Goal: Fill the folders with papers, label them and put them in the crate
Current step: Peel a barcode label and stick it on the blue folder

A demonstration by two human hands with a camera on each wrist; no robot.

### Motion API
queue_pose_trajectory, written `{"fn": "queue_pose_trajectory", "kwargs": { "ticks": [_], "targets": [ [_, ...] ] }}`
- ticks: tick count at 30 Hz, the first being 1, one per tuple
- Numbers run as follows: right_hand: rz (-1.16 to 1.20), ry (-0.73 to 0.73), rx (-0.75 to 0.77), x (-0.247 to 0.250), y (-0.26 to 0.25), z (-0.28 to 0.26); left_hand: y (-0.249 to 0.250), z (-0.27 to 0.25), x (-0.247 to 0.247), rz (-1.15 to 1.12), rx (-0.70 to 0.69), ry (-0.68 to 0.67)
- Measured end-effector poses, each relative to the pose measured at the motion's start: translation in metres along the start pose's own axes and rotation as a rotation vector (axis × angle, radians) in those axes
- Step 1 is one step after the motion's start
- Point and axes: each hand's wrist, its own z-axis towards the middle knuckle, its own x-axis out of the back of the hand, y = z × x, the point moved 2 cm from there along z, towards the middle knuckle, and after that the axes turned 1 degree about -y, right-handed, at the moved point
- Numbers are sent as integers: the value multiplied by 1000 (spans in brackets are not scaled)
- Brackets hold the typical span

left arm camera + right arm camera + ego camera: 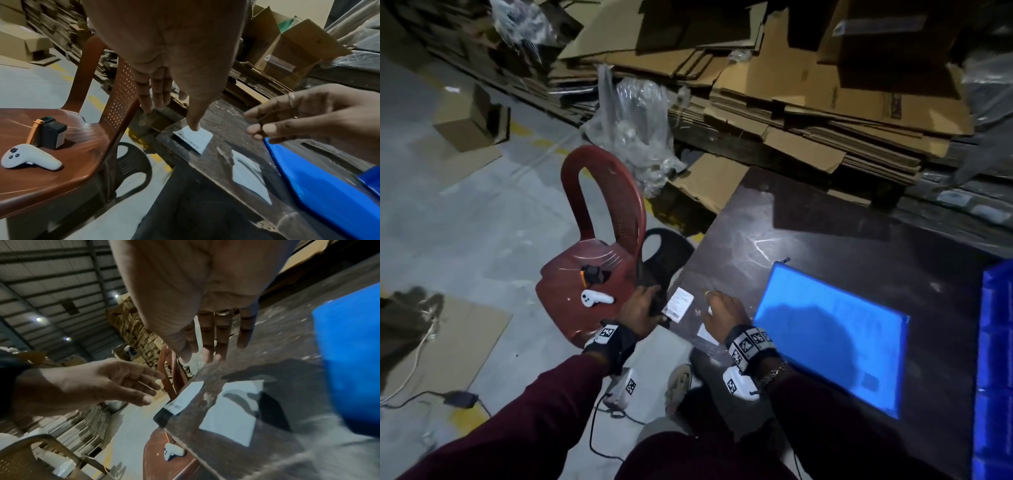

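- Far left I see a red chair (599, 274); on its seat sit a white controller (596, 298) and a black box with an orange edge (592, 274).
- My left hand (640, 311) hangs at the table's (808, 246) left corner, fingers straight and loose, thumb tip on a white label (194, 140) that overhangs the edge.
- Second white label (232, 410) lies flat just right of the first, under my right hand (726, 313).
- Right hand's fingers are bent; whether they pinch anything I can't tell.
- Blue folder (832, 339) lies closed and flat on the table, right of that hand.
- Blue crate (996, 359) sits at the far right edge, beside the folder.
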Motion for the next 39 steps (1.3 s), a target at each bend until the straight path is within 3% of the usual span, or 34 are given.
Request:
{"fn": "queue_pose_trajectory", "kwargs": {
  "ticks": [5,11,14,16,19,22,24,30,39],
  "targets": [
    [-90,-5,-123,-31,-38,42,-25,2,5,-49,-47,-39],
    [-120,69,-213,-55,-42,58,-42,-1,8,-131,-54,-48],
    [-83,36,-222,-52,-40,64,-44,3,12,-200,-78,-29],
    [29,32,-220,-44,-36,66,-38,7,18,-244,-86,-7],
    [392,45,-257,-41,-22,67,-18,19,32,-370,-64,38],
    [619,178,-230,-22,-13,56,13,29,48,-724,44,-19],
    [696,219,-182,0,-11,44,37,35,57,-848,26,-10],
    [1016,227,-166,54,11,2,101,28,65,-901,-90,-72],
    [1317,303,-182,76,38,-53,149,6,56,-1156,3,-264]
  ]
}}
